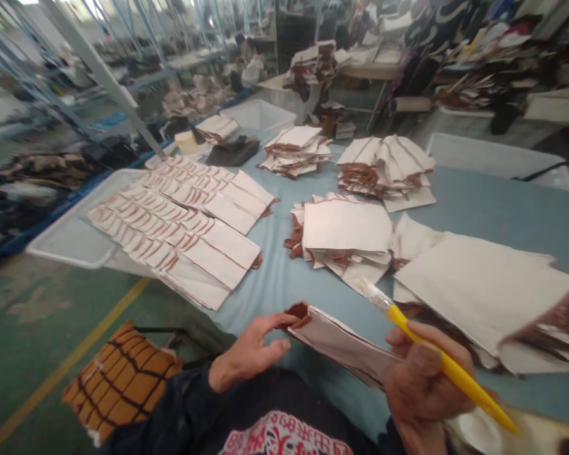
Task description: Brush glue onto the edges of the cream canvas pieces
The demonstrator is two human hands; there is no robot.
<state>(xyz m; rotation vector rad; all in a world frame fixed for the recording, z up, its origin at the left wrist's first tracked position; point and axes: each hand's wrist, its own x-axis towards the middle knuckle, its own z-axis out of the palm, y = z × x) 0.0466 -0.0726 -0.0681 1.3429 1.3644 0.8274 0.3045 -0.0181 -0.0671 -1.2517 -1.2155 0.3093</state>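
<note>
right hand (424,373) grips yellow brush (469,384). left hand (251,351) touches folded piece (344,344) at brown end; can't tell if gripping.

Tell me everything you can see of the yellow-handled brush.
The brush has a long, smooth yellow handle, apparently plastic or painted, a pale collar and whitish bristles. Gripped mid-handle in the right hand, it slants across the view, bristles toward the upper left. Whether they touch the pale pile behind is unclear.

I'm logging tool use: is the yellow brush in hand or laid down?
In hand: the right hand grips the yellow brush around its handle, bristles pointing away from the person. Whether they're wet, I cannot tell.
</note>
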